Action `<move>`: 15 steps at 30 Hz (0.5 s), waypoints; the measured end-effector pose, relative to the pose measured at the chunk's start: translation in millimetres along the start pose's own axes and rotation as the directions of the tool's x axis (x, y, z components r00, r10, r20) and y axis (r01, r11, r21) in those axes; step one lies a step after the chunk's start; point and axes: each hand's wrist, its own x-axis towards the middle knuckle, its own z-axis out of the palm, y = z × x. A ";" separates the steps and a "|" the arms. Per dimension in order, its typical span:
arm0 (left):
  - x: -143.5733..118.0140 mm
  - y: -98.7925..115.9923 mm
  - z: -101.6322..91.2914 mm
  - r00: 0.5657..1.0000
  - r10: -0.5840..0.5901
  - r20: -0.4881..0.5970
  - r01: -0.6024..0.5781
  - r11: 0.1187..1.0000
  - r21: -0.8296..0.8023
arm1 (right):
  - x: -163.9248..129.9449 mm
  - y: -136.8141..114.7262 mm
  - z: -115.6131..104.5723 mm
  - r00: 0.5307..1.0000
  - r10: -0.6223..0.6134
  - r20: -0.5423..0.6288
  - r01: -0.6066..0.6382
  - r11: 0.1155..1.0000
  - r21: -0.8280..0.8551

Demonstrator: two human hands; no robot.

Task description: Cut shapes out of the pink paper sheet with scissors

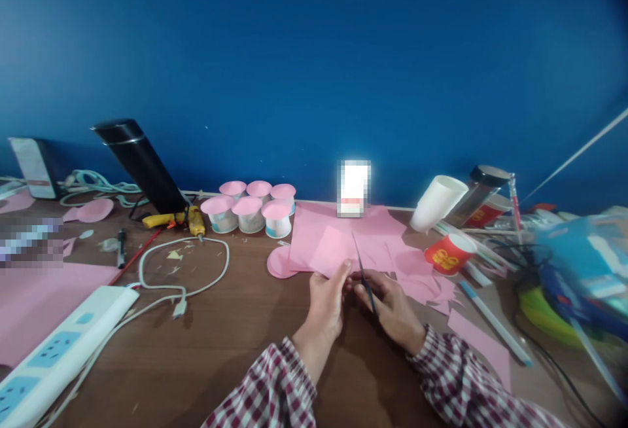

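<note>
Both hands (360,300) close together, fingers curled, forearms converging.

Both arms wear long sleeves of the same checked cloth, a gingham of dark red, near maroon, crossed with white, so that small squares of deep red, pale pink and white alternate across the fabric. The left sleeve (267,389) ends in a loose, slightly crumpled cuff just behind the wrist, and the left hand (328,302) beyond it is bare, with no ring, watch or glove in view. The right sleeve (471,385) closes in a narrower cuff band at the wrist, its checks running crosswise to those of the arm, and the right hand (390,307) past it is likewise bare.
</note>
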 end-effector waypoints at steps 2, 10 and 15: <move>-0.5 0.7 0.2 1.000 0.004 -0.005 -0.004 1.000 0.003 | -0.1 -0.4 0.0 1.000 -0.001 0.003 0.001 1.000 -0.006; -0.7 1.7 1.0 1.000 0.015 0.005 -0.015 1.000 -0.007 | 0.8 -0.6 0.1 1.000 -0.004 0.010 0.004 1.000 0.004; 0.3 0.3 0.1 1.000 0.028 0.009 -0.028 1.000 -0.009 | 1.1 0.0 -0.1 1.000 -0.002 0.004 0.002 1.000 0.013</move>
